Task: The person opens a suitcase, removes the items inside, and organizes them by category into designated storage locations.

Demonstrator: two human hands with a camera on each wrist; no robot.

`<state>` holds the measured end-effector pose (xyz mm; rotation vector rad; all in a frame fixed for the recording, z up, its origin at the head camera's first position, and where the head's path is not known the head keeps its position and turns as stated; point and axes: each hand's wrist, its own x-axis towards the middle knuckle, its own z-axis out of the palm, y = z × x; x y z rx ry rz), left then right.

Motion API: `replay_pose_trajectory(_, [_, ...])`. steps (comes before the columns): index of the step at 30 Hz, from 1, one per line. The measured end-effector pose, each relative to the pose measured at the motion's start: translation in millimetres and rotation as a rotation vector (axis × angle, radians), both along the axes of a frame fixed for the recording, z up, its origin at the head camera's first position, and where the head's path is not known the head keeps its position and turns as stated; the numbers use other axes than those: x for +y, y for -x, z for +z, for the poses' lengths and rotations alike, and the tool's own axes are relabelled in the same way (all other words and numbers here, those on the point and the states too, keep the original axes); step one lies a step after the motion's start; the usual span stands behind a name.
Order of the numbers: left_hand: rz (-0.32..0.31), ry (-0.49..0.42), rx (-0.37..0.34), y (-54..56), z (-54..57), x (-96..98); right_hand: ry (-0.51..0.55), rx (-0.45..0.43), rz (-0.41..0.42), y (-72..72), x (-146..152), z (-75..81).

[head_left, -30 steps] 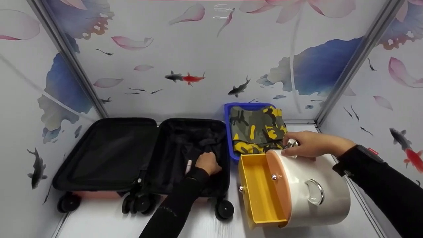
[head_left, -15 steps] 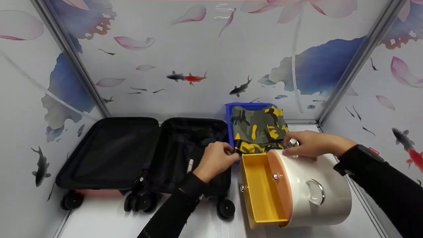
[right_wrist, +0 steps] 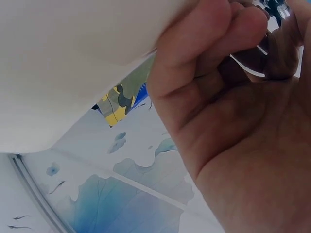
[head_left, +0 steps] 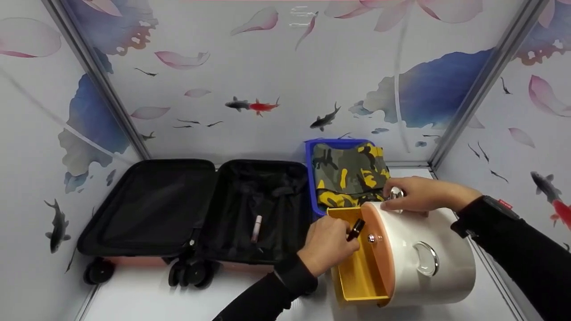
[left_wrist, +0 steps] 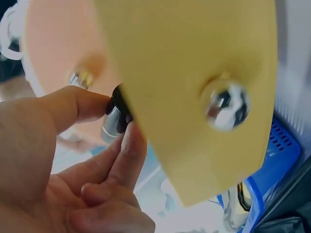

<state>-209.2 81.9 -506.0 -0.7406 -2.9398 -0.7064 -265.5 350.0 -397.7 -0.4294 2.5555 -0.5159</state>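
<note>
My left hand (head_left: 329, 244) pinches a black lipstick tube (head_left: 356, 229) between thumb and fingers, over the pulled-out yellow drawer (head_left: 359, 275). In the left wrist view the lipstick (left_wrist: 112, 121) shows a silvery band, partly hidden behind the drawer's yellow front (left_wrist: 194, 63). My right hand (head_left: 415, 194) grips the shiny knob (head_left: 395, 193) on top of the rounded white cosmetics box (head_left: 439, 236); its palm fills much of the right wrist view. A second, peach drawer front (head_left: 379, 254) sits beside the yellow one. A pale pink lip gloss tube (head_left: 256, 227) lies in the suitcase.
The open black-lined suitcase (head_left: 147, 209) lies on the white table at the left, its wheels (head_left: 196, 273) towards me. Behind the box stands a blue basket (head_left: 308, 178) with folded camouflage cloth (head_left: 343, 167). Printed white panels (head_left: 267, 67) enclose the back and sides.
My left hand has come up out of the suitcase with the lipstick and moved right, over the yellow drawer. The right hand keeps its grip on the knob.
</note>
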Motion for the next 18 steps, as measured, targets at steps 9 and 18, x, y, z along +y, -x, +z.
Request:
replay_pose_trajectory(9, [-0.007,0.347,0.264,-19.7,-17.5,24.5,0.029,-0.002,-0.006,0.2,0.2,-0.7])
replay_pose_trajectory(18, [-0.018,0.617,0.379,-29.3,-29.1,41.3,0.041,-0.005,-0.01,-1.3,1.6,-1.1])
